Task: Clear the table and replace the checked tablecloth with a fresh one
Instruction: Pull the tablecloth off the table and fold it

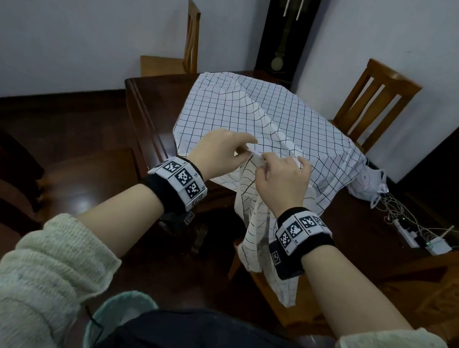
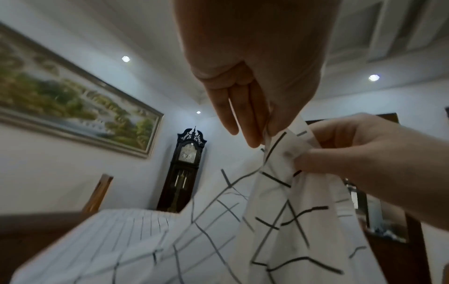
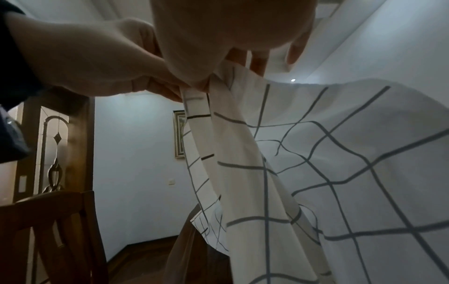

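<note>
From where I sit, both hands are up over the near edge of the table (image 1: pixel 145 98), meeting at one spot: my left hand (image 1: pixel 219 150) and right hand (image 1: pixel 283 178) each pinch the hem of the checked tablecloth (image 1: pixel 260 110), thumb against fingertips, the spare fingers loosely extended. The left wrist view shows the pinch plainly, left fingers (image 2: pixel 250 119) pointing down onto a narrow folded strip of hem while the right hand grips the same strip from the side, so the two grips are touching or nearly so. The cloth lies away from me: its bulk is spread on the tabletop ahead and to the right, rising in a ridge toward my fingers, with a loose tail hanging below my right wrist toward the floor. I judge the hands must part along that hem, left going left and right going right, to open a straight edge for folding or lifting (the hanging tail may drag). No fresh cloth is in view.
</note>
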A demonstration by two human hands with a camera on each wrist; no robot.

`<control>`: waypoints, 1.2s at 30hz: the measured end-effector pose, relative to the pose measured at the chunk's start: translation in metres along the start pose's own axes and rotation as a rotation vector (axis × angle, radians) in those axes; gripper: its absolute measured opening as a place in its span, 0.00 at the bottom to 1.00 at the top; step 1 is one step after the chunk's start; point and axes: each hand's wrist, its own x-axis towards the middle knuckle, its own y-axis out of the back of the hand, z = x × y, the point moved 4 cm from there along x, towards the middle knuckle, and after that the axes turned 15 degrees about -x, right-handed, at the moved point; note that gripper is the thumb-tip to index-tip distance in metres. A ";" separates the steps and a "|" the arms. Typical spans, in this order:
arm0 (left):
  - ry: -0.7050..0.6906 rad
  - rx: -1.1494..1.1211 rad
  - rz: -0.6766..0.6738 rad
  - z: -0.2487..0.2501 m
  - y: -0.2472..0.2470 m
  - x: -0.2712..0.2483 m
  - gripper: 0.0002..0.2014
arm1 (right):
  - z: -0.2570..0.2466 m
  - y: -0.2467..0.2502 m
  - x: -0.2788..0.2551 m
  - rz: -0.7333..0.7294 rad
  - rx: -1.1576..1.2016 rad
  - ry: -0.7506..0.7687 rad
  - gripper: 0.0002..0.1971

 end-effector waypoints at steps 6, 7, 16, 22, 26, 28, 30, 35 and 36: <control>0.247 -0.516 0.234 -0.021 -0.008 -0.007 0.06 | -0.002 -0.005 0.002 -0.024 0.072 -0.041 0.17; 0.263 -0.545 0.248 -0.025 -0.009 -0.008 0.06 | -0.002 -0.006 0.002 -0.040 0.072 -0.037 0.18; 0.241 -0.730 0.192 -0.035 -0.027 -0.016 0.06 | -0.006 -0.009 0.004 -0.245 0.095 -0.094 0.19; 0.252 -0.634 0.158 -0.035 -0.021 -0.012 0.13 | -0.008 -0.004 0.007 -0.342 0.127 -0.088 0.16; 0.257 -0.528 0.116 -0.037 -0.017 -0.009 0.18 | -0.010 -0.004 0.009 -0.399 0.160 -0.078 0.14; 0.259 -0.511 0.091 -0.037 -0.016 -0.008 0.19 | -0.011 -0.004 0.010 -0.406 0.222 -0.088 0.12; 0.265 -0.498 0.057 -0.039 -0.015 -0.009 0.18 | -0.012 -0.005 0.010 -0.423 0.296 -0.098 0.11; 0.261 -0.486 0.004 -0.041 -0.015 -0.014 0.19 | -0.016 -0.004 0.009 -0.452 0.402 -0.147 0.12; 0.251 -0.498 0.004 -0.041 -0.016 -0.016 0.20 | -0.016 -0.003 0.009 -0.455 0.404 -0.152 0.12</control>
